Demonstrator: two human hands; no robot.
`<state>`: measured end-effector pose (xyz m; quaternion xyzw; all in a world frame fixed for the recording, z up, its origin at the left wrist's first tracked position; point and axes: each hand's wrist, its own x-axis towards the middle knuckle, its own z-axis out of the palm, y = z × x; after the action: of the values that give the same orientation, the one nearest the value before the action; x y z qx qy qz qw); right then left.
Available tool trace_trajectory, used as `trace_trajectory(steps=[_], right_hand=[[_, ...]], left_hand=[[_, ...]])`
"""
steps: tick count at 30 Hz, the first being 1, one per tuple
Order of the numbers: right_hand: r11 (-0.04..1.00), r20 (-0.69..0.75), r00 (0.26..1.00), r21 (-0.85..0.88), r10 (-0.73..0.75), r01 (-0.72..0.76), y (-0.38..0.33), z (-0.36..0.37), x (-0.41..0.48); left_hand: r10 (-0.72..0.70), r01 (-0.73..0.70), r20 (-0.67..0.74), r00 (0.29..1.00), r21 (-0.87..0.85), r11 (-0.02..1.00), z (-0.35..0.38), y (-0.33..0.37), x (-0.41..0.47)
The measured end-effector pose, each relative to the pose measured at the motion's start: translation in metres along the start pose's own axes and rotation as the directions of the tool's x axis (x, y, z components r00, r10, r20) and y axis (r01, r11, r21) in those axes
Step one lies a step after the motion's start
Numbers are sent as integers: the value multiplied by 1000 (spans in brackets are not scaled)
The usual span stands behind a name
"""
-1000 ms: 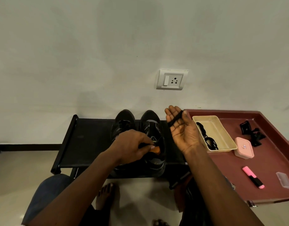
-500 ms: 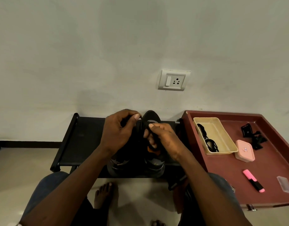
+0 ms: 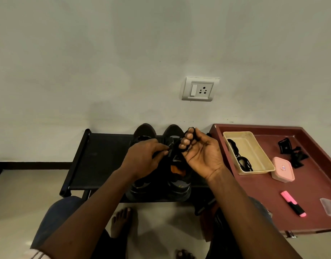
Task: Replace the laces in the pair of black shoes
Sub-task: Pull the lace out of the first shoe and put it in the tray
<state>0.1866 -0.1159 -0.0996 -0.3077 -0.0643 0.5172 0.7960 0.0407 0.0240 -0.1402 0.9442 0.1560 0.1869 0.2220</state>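
Head view: the black shoes (image 3: 145, 130) sit side by side on the black rack (image 3: 105, 156). The left hand (image 3: 142, 159) pinches the black lace (image 3: 176, 144) above them, and the right hand (image 3: 202, 156) curls round its gathered loops. Best to work it evenly and keep the loops from tangling. The eyelets are lost in shadow behind the hands.

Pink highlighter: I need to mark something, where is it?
Head view, right side: the pink highlighter lies on the maroon tray, below the pink box, left of the clear case.
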Motion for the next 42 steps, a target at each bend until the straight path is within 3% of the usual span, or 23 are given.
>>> trace_trajectory(steps=[6, 8, 10, 13, 18, 23, 28, 34, 37, 42], right_hand=[[988, -64, 988, -79, -139, 134, -3, -10, 7], [955, -84, 973, -226, -217, 193, -4, -12, 9], [854, -85, 950, -467, -300, 228, -4, -11, 9], [667, -31, 951, -721, -306, 191, 2, -4, 5], [461, 29, 999, -886, -43, 45, 13, 2, -5], [533, 11, 999, -846, 43, -14, 19, 3, -2], [641, -56, 998, -765, 39, -68, 22, 0, 2], [761, -85, 995, -649, -45, -21, 21, 0, 2], [756, -116, 991, -654, -65, -27, 21, 0, 1], [735, -189, 977, -676, -98, -57, 23, 3, -1]], left_hand=[[143, -150, 158, 977, 36, 988, 2, 22, -2], [176, -181, 175, 969, 16, 983, -1, 27, -3], [204, -205, 162, 965, -12, 979, -4, 32, -3], [229, -227, 18, 973, -65, 972, -8, 37, -4], [213, -242, -279, 936, -71, 968, -17, 28, -1], [24, -147, -341, 940, -339, 929, -17, 17, 2], [-174, 13, -148, 974, -725, 689, -5, 16, 4], [-305, 74, -98, 947, -860, 504, 10, 36, 0], [-319, 77, -102, 942, -860, 504, 14, 42, 1], [-341, 67, -188, 921, -786, 615, 18, 40, 3]])
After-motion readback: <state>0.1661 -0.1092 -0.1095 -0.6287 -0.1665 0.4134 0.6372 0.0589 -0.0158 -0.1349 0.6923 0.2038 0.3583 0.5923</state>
